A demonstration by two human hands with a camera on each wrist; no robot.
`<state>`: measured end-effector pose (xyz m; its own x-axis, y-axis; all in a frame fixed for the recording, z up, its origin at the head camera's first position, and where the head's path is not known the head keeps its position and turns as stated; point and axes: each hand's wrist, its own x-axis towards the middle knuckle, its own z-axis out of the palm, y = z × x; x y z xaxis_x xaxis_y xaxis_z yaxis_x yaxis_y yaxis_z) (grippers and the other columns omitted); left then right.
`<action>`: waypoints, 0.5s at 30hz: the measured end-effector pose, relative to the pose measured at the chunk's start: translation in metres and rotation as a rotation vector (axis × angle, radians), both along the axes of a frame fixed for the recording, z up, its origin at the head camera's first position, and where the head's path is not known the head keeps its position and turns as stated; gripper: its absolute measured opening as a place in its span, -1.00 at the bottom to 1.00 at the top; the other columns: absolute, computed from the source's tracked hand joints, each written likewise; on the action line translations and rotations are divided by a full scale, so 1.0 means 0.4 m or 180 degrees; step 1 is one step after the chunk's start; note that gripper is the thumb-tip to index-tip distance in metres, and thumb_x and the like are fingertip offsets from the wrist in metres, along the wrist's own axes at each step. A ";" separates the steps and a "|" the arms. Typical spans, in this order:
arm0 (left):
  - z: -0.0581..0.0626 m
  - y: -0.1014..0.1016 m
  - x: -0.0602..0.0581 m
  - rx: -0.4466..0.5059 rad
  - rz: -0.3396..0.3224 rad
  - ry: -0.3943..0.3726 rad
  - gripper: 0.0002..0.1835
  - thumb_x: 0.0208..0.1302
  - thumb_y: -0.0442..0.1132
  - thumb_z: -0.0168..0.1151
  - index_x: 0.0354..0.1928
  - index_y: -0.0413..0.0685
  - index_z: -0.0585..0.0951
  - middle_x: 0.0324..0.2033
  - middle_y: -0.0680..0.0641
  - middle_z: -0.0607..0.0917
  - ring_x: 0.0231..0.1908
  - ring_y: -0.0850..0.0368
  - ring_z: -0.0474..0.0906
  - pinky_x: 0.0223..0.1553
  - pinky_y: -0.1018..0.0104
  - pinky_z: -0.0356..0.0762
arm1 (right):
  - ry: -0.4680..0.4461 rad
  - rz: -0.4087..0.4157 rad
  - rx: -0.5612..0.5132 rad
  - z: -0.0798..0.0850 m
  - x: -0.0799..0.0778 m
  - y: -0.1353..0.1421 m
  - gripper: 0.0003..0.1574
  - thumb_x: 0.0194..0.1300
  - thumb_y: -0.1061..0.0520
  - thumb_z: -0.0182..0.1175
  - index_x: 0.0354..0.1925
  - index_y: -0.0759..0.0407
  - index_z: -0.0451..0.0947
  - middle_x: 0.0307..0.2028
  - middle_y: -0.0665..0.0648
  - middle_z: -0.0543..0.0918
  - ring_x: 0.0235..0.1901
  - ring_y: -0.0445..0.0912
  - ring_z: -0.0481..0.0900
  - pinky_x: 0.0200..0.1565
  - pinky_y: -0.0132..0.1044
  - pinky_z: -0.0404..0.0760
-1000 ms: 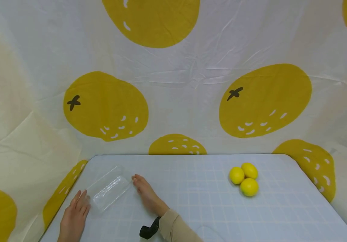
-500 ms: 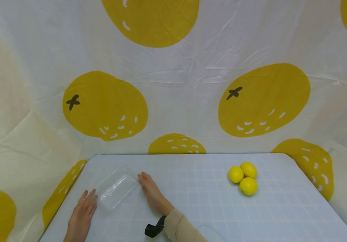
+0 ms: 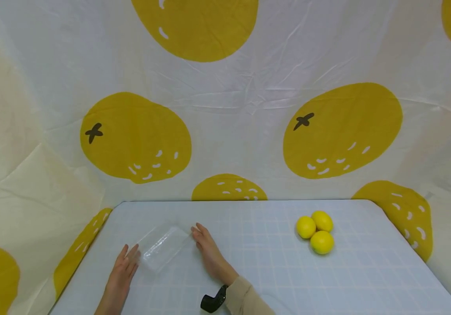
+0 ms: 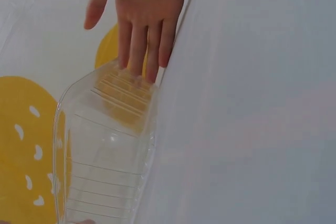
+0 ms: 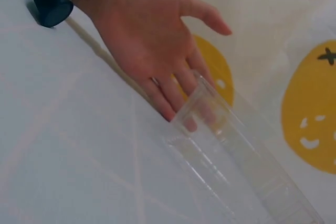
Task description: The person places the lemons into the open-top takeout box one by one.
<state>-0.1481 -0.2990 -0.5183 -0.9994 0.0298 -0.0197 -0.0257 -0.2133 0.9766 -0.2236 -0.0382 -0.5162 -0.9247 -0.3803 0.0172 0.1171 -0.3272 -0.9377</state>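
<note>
A clear plastic tray (image 3: 165, 247) with ridged walls lies on the left part of the table, set at a slant. My left hand (image 3: 124, 270) is at its near left end; in the left wrist view the straight fingers of that hand (image 4: 147, 19) meet the tray's end wall (image 4: 105, 145). At the opposite end is my right hand (image 3: 211, 253). The right wrist view has this hand (image 5: 152, 40) with fingers extended and thumb apart, its fingertips showing through the tray's clear wall (image 5: 236, 156). Neither hand curls round the tray.
Three yellow lemons (image 3: 322, 242) sit grouped on the right side of the table (image 3: 272, 271), which has a pale checked cloth. A black wrist device (image 3: 213, 300) is on the right arm. Behind hangs a lemon-printed curtain (image 3: 233, 131).
Both hands and the clear tray between them have moved to the right across the table. The lemons stay where they were.
</note>
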 end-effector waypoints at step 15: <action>0.036 0.105 -0.002 -0.0437 -0.0014 -0.0247 -0.21 0.61 -0.05 -0.27 0.52 -0.16 -0.48 0.52 -0.40 -0.22 0.48 -0.35 -0.33 0.48 -0.07 -0.25 | 0.0069 -0.0045 0.0031 -0.019 0.000 0.101 -0.20 0.59 0.04 -0.13 0.53 0.38 -0.19 0.48 0.41 0.07 0.48 0.24 -0.02 0.47 0.09 -0.12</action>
<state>-0.1491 -0.2572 -0.5041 -0.9945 0.0258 -0.1011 -0.1029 -0.0777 0.9917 -0.2235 0.0023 -0.5238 -0.9294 -0.3674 0.0338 0.0920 -0.3195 -0.9431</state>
